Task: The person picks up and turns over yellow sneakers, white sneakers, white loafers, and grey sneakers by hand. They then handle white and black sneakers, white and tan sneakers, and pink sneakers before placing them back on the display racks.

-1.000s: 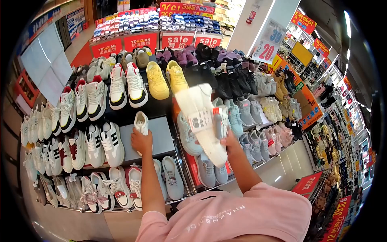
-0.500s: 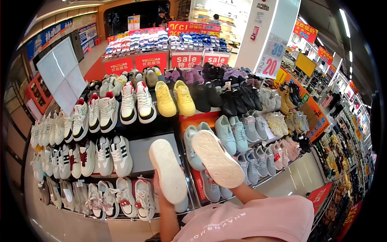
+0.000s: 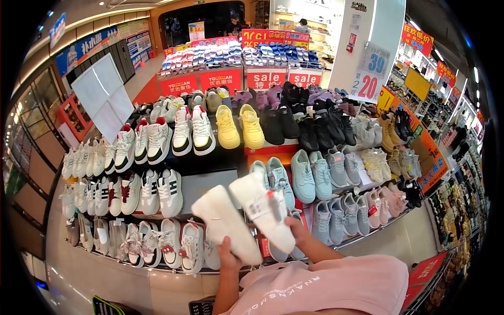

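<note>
A white sneaker (image 3: 227, 224) is gripped near its lower end by my left hand (image 3: 229, 254), its pale sole facing me. My right hand (image 3: 298, 232) is closed on another white sneaker (image 3: 266, 211), which is turned on its side and shows a small red patch and dark marks. The two sneakers are close together in front of the rack, and their toes tilt up and left. Behind them are pale blue sneakers (image 3: 303, 177) and a grey shelf surface (image 3: 202, 185), both partly covered.
Yellow sneakers (image 3: 227, 128) and black shoes (image 3: 281, 125) stand on the top tier. White sneakers with dark stripes (image 3: 170, 193) fill the middle left. Beyond are slipper bins with a red sale sign (image 3: 266, 79) and a white pillar (image 3: 362, 26). Two people are in the background.
My right hand has turned its sneaker from sole-facing to side-on and brought it nearer the other one. The left sneaker now leans further left. The camera view has shifted slightly.
</note>
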The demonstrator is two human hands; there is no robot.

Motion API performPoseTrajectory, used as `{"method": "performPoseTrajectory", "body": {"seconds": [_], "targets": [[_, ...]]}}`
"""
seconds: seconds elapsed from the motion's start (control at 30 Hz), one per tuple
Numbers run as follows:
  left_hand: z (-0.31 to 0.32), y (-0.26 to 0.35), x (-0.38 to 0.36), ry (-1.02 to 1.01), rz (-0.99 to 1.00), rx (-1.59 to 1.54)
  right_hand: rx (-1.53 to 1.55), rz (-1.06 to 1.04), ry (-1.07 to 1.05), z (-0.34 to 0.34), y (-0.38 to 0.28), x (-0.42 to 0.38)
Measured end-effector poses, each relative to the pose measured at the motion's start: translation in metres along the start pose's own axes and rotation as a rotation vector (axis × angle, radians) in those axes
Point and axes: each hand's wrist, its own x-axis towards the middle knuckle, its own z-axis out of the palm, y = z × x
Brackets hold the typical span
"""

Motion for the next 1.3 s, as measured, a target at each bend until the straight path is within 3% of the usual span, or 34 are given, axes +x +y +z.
{"method": "performPoseTrajectory", "body": {"seconds": [0.07, 0.13, 0.2, 0.27, 0.37, 0.57, 0.7, 0.77, 0.83, 0.87, 0.97, 1.0, 1.07, 1.1, 1.2, 1.3], "targets": [[0.017, -0.016, -0.008, 0.084, -0.006, -0.019, 0.009, 0.039, 0.061, -0.030, 0.006, -0.009], [0.036, -0.006, -0.020, 0.026, -0.096, -0.021, 0.067, 0.057, 0.079, -0.043, 0.011, -0.024], [0.040, 0.002, -0.025, -0.215, -0.128, -0.156, 0.160, 0.058, 0.056, -0.050, 0.003, -0.038], [0.045, 0.004, -0.034, -0.338, -0.160, -0.079, 0.245, 0.045, 0.090, -0.051, -0.005, -0.054], [0.051, -0.010, -0.033, -0.361, -0.134, 0.261, 0.350, 0.186, 0.105, -0.084, -0.002, -0.070], [0.045, -0.054, -0.044, -0.156, -0.162, 0.325, 0.176, 0.440, 0.054, -0.081, -0.036, -0.084], [0.081, -0.052, -0.073, 0.059, -0.205, 0.401, 0.045, 0.269, 0.044, -0.092, -0.045, -0.093], [0.102, -0.055, -0.086, 0.136, -0.171, 0.406, -0.262, 0.041, 0.128, -0.085, -0.064, -0.101], [0.121, -0.068, -0.098, 0.117, 0.029, 0.299, -0.615, -0.324, 0.022, -0.079, -0.081, -0.103], [0.118, -0.080, -0.098, 0.143, 0.034, 0.289, -0.783, -0.508, -0.026, -0.075, -0.088, -0.105], [0.116, -0.106, -0.095, 0.195, 0.070, 0.594, -1.299, -0.581, -0.074, -0.068, -0.113, -0.119], [0.119, -0.105, -0.099, 0.156, -0.008, 0.524, -1.508, -0.604, -0.062, -0.068, -0.119, -0.124], [0.133, -0.101, -0.108, 0.075, -0.168, 0.375, -1.320, -0.498, -0.147, -0.081, -0.129, -0.129], [0.146, -0.095, -0.113, -0.078, -0.215, 0.402, -1.246, -0.485, -0.198, -0.093, -0.131, -0.130], [0.156, -0.070, -0.122, -0.175, -0.401, -0.072, -1.070, -0.454, -0.340, -0.121, -0.122, -0.123], [0.122, -0.041, -0.107, -0.035, -0.353, 0.237, -0.984, -0.465, -0.539, -0.124, -0.111, -0.099]]}}
